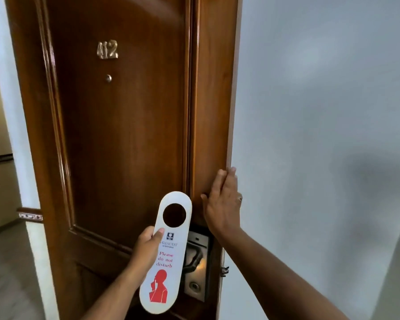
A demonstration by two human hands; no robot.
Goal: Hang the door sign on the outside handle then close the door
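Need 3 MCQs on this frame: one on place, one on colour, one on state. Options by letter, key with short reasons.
1. Where is the door sign relative to the door handle?
A. hanging on it
B. held in front of it, to its left
C. on the floor

2. What colour is the sign's lettering "Please do not disturb"?
A. red
B. blue
C. black

3. What is the right hand doing?
A. gripping the handle
B. resting flat on the door near its edge
C. holding the sign

Key: 1 B, the left hand pinches the sign and its hole is empty; 2 A, the words and the figure below are red; 3 B, palm open against the wood above the lock plate.
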